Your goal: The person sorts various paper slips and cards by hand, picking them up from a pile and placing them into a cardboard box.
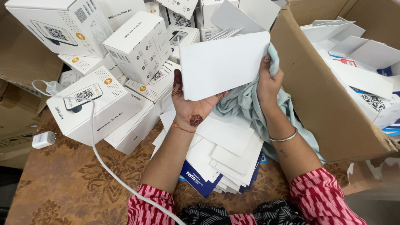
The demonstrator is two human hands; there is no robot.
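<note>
My left hand holds up a blank white card sheet by its lower left edge, palm toward me. My right hand grips a light blue cloth bunched against the sheet's right edge. Under both hands lies a loose pile of white flat cards, some with blue printed faces. Both arms wear red patterned sleeves, with a bangle on the right wrist.
Several white product boxes are heaped at the upper left. A white cable and plug adapter cross the brown patterned tabletop. An open cardboard carton with more white cards stands at the right.
</note>
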